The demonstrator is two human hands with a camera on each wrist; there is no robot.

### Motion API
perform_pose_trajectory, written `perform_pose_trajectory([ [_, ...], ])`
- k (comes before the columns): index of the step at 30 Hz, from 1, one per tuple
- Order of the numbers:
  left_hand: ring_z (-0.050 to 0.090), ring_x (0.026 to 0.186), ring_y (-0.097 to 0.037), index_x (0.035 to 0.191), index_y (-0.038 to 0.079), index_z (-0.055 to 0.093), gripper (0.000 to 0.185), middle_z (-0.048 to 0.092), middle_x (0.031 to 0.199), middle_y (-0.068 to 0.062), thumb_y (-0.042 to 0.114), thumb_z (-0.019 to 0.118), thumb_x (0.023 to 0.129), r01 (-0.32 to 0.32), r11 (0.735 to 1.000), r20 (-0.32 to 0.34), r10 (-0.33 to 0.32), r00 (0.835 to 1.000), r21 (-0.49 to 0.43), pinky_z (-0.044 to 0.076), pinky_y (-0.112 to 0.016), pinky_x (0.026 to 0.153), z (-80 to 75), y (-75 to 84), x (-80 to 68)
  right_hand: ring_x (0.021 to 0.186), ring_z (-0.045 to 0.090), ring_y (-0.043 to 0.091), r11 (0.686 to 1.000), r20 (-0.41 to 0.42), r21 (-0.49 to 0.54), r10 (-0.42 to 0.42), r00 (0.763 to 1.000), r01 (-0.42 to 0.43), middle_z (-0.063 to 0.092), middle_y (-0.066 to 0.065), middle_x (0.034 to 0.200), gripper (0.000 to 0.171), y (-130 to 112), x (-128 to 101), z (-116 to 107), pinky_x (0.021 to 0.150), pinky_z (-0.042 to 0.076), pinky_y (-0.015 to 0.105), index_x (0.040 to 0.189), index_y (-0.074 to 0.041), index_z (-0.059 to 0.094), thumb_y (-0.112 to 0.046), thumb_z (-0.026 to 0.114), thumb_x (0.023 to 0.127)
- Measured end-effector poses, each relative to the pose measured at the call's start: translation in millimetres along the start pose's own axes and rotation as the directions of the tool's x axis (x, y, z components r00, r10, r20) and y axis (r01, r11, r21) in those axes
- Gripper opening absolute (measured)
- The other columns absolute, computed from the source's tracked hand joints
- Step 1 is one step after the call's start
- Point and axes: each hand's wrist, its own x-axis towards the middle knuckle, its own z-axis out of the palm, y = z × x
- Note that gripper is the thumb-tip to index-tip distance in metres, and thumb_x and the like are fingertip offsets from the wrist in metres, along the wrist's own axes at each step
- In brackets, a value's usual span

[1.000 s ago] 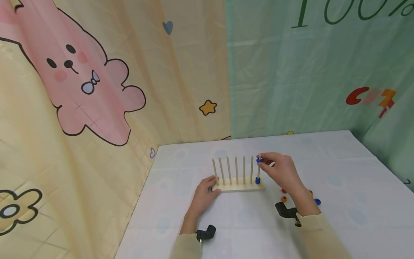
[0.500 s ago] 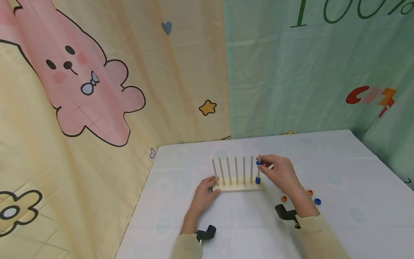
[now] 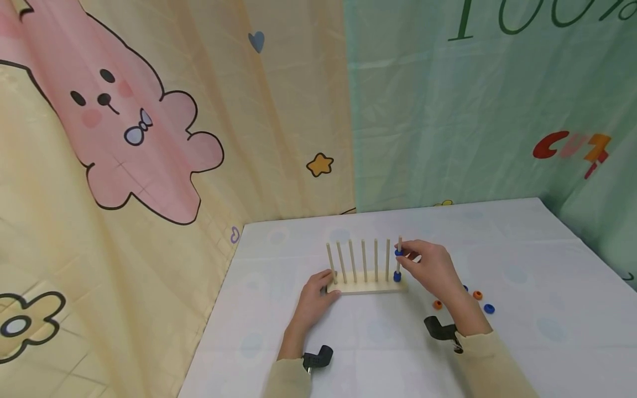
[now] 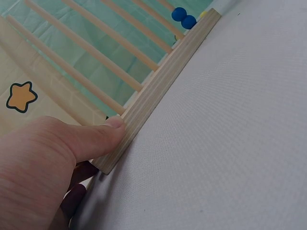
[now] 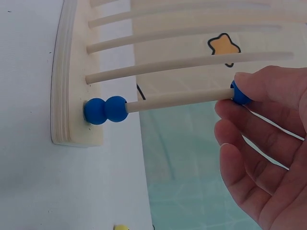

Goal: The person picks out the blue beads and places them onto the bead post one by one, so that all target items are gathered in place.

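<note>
The right grip (image 3: pixel 432 268) comes in from the right with the wrist lower than the fingertips; thumb and index finger pinch a blue bead (image 5: pixel 241 94), the other fingers loosely bent below. That bead is threaded on the end peg (image 5: pixel 184 98), whose tip stands just above the pinch. Beneath the right grip, well apart from the pinched bead, two lower blue beads (image 5: pixel 106 110) sit touching each other at the peg's foot.

The left grip (image 3: pixel 316 293) clasps the opposite end of the wooden base (image 3: pixel 368 288), thumb along the front and fingers behind. Six more pegs (image 3: pixel 363 260) rise between the two grips.

The surface (image 3: pixel 348 354) stretches broadly toward the person between the two forearms. Its left edge runs down well to the left of the left grip; its far edge, backed by a green curtain (image 3: pixel 438 138), lies beyond the right grip. Near the right wrist lie two orange beads (image 3: pixel 478 295) and a loose blue bead (image 3: pixel 489 308); past them, the surface continues rightward to its slanting right edge.
</note>
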Motion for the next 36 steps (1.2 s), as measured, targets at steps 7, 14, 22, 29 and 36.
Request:
perform_pose_trajectory([
  [7,0.037,0.125,-0.016,0.128,0.013,0.053,0.052,0.045,0.133,0.004,0.029,0.069,0.081,-0.011,1.000,-0.008,0.011,1.000,-0.002,0.032,-0.037,0.101,-0.1,-0.1,-0.5,0.077,0.057,0.014,1.000,0.009,-0.001,0.012,1.000,-0.012,0.062,-0.006,0.083,0.023,3,-2,3,0.057,0.047,0.028,0.102,-0.014,0.067,-0.024,0.069,0.081],
  [14,0.039,0.124,-0.021,0.126,0.009,0.055,0.052,0.046,0.132,0.000,0.027,0.070,0.080,-0.043,0.999,-0.028,0.043,0.999,-0.005,0.033,-0.041,0.099,-1.0,1.6,-1.0,0.077,0.057,0.015,1.000,0.018,-0.015,0.013,1.000,-0.013,0.063,-0.005,0.084,0.026,6,-4,6,0.056,0.047,0.028,0.104,-0.013,0.067,-0.025,0.069,0.082],
  [22,0.038,0.124,-0.019,0.127,0.011,0.054,0.052,0.046,0.133,0.002,0.028,0.069,0.081,-0.031,0.999,-0.010,0.031,0.999,-0.008,0.033,-0.039,0.100,-1.3,1.8,-2.1,0.079,0.057,0.017,0.999,0.045,-0.022,0.038,0.998,-0.037,0.063,-0.003,0.087,0.030,10,-8,12,0.061,0.048,0.032,0.108,-0.011,0.066,-0.024,0.069,0.082],
  [29,0.038,0.124,-0.019,0.128,0.011,0.053,0.053,0.045,0.133,0.001,0.030,0.068,0.081,-0.030,1.000,-0.005,0.030,1.000,0.001,0.033,-0.039,0.100,-1.6,1.3,-2.0,0.077,0.056,0.016,0.998,0.057,-0.010,0.055,0.997,-0.054,0.062,-0.003,0.084,0.028,15,-9,19,0.061,0.048,0.031,0.107,-0.011,0.066,-0.022,0.069,0.081],
  [36,0.036,0.125,-0.016,0.130,0.013,0.052,0.053,0.044,0.134,0.004,0.031,0.067,0.082,-0.003,1.000,0.009,0.003,1.000,0.001,0.031,-0.037,0.101,-1.4,0.5,-1.8,0.078,0.055,0.017,0.998,0.053,-0.002,0.067,0.996,-0.066,0.061,-0.003,0.084,0.026,20,-12,27,0.064,0.048,0.034,0.104,-0.011,0.067,-0.021,0.070,0.080],
])
